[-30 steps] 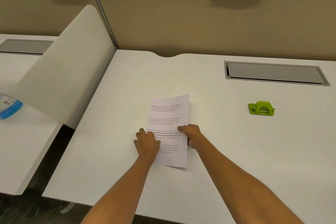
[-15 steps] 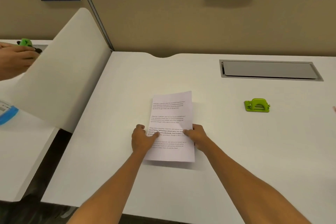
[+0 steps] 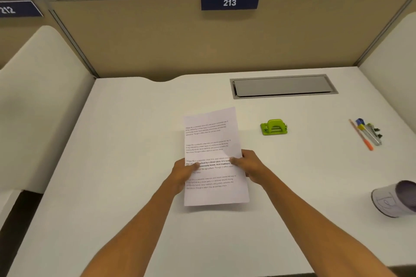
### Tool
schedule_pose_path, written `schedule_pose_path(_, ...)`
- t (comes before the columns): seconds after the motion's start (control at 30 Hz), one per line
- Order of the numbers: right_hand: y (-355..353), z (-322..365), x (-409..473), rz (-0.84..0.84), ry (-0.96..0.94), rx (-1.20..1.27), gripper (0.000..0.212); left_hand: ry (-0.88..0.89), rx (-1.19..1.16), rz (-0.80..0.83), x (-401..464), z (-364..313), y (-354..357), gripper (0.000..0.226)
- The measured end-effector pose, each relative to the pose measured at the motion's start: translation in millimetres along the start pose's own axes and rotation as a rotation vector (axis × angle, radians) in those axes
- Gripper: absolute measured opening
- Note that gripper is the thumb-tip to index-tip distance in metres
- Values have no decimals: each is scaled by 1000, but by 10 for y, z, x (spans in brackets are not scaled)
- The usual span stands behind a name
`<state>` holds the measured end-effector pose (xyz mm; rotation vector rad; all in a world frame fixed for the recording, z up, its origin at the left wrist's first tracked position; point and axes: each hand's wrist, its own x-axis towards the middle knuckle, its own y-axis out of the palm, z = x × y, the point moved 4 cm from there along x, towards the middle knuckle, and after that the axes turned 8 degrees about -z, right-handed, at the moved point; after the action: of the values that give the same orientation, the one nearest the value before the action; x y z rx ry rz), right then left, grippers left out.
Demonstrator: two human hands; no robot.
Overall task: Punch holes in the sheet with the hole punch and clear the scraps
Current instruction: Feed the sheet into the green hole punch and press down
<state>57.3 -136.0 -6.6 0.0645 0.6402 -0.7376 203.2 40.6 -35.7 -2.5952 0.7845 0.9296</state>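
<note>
Both thumbs on top, fingers under: left hand [image 3: 182, 172] & right hand [image 3: 248, 165] pinch the sheet [image 3: 210, 141] at its side edges, mid-desk [image 3: 126, 141]. Green hole punch [image 3: 273, 127] at 2 o'clock from the sheet, apart. Pens [image 3: 369, 134] further out at 3 o'clock.

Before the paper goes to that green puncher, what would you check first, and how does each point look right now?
1. Sheet held at both side edges: ok. The left hand and the right hand each pinch it, thumb on top.
2. Hole punch within reach and unobstructed: ok. It sits on the desk, apart from the sheet, to its right.
3. Punch slot facing the sheet: cannot tell.
4. Path to the punch free: ok. The pens and the cup lie farther right.
5. Holes already punched: cannot tell, none visible.
6. Scraps on the desk: none visible.
</note>
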Motion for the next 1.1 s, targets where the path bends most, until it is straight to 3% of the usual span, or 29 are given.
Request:
schedule_pose_path(0.7,-1306,-506,23,-78,140,121,13,8,40,33,-191,152,1371,25)
schedule_pose_path(1.1,-2165,-667,53,-68,182,232,24,51,141,50,-257,158,2235,28)
